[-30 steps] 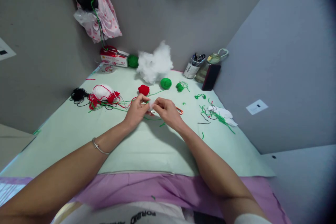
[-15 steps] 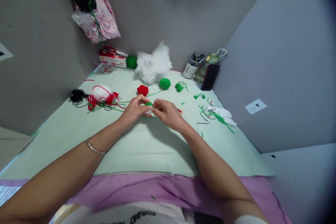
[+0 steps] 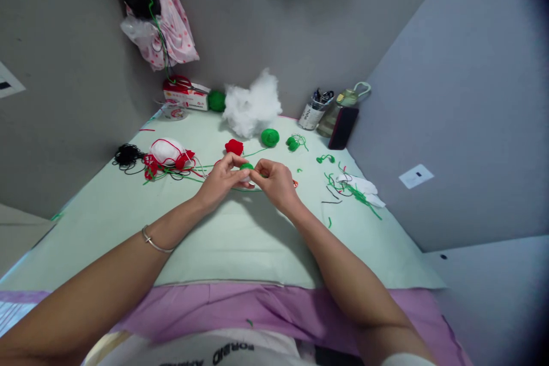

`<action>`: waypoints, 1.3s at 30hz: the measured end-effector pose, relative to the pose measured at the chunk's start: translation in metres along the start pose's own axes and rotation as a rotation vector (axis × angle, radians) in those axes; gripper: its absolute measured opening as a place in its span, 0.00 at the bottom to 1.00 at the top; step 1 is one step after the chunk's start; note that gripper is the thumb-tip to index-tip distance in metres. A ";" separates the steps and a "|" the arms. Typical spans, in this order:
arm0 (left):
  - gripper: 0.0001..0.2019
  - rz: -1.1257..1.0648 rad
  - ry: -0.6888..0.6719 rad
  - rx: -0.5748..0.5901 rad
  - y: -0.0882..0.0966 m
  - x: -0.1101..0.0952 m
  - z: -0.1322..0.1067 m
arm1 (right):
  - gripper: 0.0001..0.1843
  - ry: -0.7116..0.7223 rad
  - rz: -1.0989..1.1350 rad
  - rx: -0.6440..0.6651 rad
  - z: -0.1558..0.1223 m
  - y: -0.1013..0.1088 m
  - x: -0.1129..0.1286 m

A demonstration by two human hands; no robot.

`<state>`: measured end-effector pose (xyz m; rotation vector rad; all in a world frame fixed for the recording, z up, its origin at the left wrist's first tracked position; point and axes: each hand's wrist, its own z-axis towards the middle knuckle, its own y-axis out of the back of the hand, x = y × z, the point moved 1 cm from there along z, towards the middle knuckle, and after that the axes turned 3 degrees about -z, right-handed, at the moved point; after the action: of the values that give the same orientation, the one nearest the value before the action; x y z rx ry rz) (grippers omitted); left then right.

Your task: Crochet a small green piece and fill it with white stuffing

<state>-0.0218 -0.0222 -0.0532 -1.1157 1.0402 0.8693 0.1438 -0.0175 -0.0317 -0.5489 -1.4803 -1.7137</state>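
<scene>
Between my two hands, above the middle of the table, is a small green crochet piece (image 3: 246, 166) with a little white stuffing showing below it. My left hand (image 3: 218, 182) grips it from the left, thumb and fingers closed around it. At its right edge, the thumb and forefinger of my right hand (image 3: 278, 184) are pinched together against it; anything else inside that pinch is hidden. Just beyond my hands lie a red yarn ball (image 3: 234, 147) and a green yarn ball (image 3: 270, 137). A small orange item (image 3: 295, 183) shows partly behind my right hand.
White stuffing (image 3: 253, 104) is heaped at the back. Left lie black yarn (image 3: 127, 155) and a white yarn ball (image 3: 166, 151) amid red tangles. Right are green scraps (image 3: 360, 194), a phone (image 3: 343, 127), a bottle (image 3: 329, 119) and a pen cup (image 3: 311, 114). Red-handled scissors (image 3: 179, 81) rest on a box.
My fingers have shifted slightly around the green crochet piece; more of its green top shows now and less white stuffing. The camera view has moved a little.
</scene>
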 end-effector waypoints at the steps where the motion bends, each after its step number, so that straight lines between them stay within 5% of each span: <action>1: 0.17 0.002 0.006 0.003 0.001 0.001 0.001 | 0.14 0.006 0.003 0.011 0.000 0.001 0.000; 9: 0.13 -0.001 0.051 -0.121 0.001 0.010 0.009 | 0.07 0.119 0.023 0.204 -0.009 0.002 0.011; 18: 0.09 -0.102 0.122 -0.018 0.000 0.002 0.002 | 0.14 0.025 0.121 0.107 0.000 -0.009 -0.001; 24: 0.18 -0.075 0.094 0.040 0.000 -0.003 0.001 | 0.16 -0.043 0.168 0.095 0.003 0.000 -0.003; 33: 0.11 0.046 0.003 -0.115 0.000 0.011 0.005 | 0.07 0.048 0.115 0.181 -0.009 -0.007 0.009; 39: 0.08 -0.004 0.020 -0.134 -0.002 0.007 0.005 | 0.10 -0.013 0.118 0.087 -0.004 -0.017 0.000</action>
<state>-0.0171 -0.0177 -0.0590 -1.2402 1.0078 0.9375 0.1315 -0.0211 -0.0432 -0.5897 -1.4944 -1.5505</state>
